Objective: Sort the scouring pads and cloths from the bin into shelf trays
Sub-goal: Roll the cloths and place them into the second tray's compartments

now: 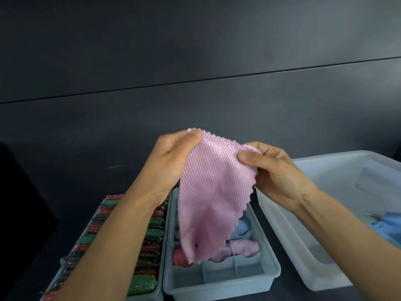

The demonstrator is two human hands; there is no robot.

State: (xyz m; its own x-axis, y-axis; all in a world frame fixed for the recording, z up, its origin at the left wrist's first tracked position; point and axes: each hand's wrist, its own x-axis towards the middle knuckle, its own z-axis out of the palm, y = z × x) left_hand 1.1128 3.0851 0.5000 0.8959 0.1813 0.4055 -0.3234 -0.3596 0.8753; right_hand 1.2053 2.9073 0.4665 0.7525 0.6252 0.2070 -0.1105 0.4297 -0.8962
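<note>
A pink cloth (211,192) with a diamond weave and zigzag edges is held up above the divided tray (221,276). Its upper left corner is pinched between thumb and curled fingers of the left hand (173,157), and its upper right edge is pinched by the right hand (271,168); the rest hangs loose. Rolled cloths, pink, blue and red, are seen in the compartments of the divided tray behind it. A tray (152,297) packed with rows of green and red scouring pads (143,283) is set just left, touching it. The translucent bin (308,246) stands to the right, with blue cloth (388,222) lying inside.
</note>
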